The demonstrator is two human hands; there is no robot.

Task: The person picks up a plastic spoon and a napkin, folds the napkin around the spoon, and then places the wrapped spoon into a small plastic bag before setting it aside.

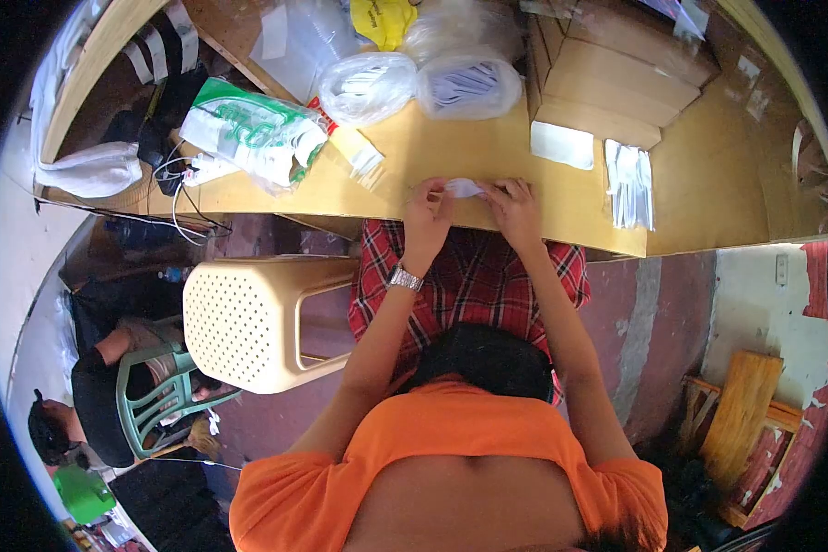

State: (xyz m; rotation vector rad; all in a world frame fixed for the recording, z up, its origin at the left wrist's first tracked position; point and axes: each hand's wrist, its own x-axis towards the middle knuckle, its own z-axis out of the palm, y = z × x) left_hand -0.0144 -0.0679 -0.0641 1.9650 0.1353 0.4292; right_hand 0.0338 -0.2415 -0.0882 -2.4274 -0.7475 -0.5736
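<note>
A small white strip (463,188), thin like paper or plastic film, spans the gap between my two hands just above the table's front edge. My left hand (428,210), with a metal watch (405,278) on its wrist, pinches one end. At the other end the fingers of my right hand (513,208) are closed on it. A stack of flat white strips (628,186) lies to the right of my hands, beside a white card (562,145). Two clear plastic bags, one with white strips (368,87) and one with bluish-white strips (470,86), stand behind my hands.
On the table's left are a green-and-white plastic package (248,133), a yellow-and-red packet (345,143), cords (189,175) and a white cloth (90,173). A cardboard box (607,83) stands at the back right. Below are a cream stool (244,322) and a person seated on a green chair (156,391).
</note>
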